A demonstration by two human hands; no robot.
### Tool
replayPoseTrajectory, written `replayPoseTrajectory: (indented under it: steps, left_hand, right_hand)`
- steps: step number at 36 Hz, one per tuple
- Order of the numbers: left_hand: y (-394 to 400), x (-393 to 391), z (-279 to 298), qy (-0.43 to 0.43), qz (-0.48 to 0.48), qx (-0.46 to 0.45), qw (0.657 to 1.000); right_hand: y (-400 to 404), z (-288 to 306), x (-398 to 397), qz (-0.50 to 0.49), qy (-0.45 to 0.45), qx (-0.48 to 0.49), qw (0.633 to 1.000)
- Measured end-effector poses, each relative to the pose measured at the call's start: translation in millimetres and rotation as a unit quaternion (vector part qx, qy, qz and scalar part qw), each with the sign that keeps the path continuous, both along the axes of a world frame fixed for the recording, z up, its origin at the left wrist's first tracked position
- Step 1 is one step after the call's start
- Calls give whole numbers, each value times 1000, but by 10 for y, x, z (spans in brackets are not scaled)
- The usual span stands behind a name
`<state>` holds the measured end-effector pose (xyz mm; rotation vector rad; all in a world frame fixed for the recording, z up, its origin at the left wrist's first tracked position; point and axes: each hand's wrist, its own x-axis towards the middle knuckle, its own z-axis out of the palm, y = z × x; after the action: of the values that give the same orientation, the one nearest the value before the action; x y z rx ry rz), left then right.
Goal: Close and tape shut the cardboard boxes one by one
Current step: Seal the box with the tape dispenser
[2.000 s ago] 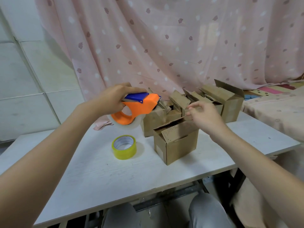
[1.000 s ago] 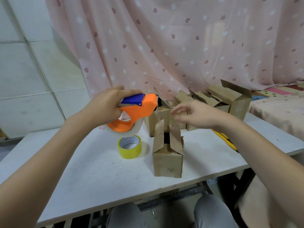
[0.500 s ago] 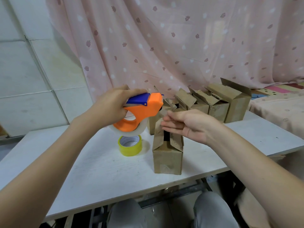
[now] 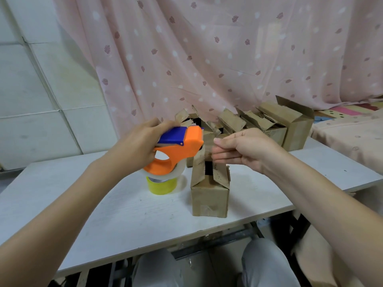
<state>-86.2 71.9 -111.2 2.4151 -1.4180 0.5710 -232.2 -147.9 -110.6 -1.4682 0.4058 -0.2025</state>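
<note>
Standing on white table (image 4: 99,214) before pink curtain (image 4: 207,48): open boxes (image 4: 286,123); left hand (image 4: 138,146) grips dispenser (image 4: 180,150).

Yellow tape roll (image 4: 161,185) half behind the dispenser (image 4: 176,150); rear boxes (image 4: 275,125) partly behind the right hand (image 4: 246,150)

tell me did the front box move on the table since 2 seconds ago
Yes. The front cardboard box has been turned: it sat corner-on near the yellow tape roll, and now its narrow end faces the person, flaps still up, still right of the roll.
</note>
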Motion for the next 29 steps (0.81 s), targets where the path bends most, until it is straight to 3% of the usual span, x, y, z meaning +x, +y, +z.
replayPoseTrajectory:
  steps: [9,14,29]
  left_hand:
    - [96,-65,-242,-78,2,-20,997]
    - [287,62,-260,-87,16,-10,996]
    - [241,263,-322,-109,23,39,993]
  right_hand:
    - [35,-90,-25,17,31,8,999]
    - [-187,-56,-140,-34,22,-2,999]
    - [-373,-177,-196,12,102,-49,994]
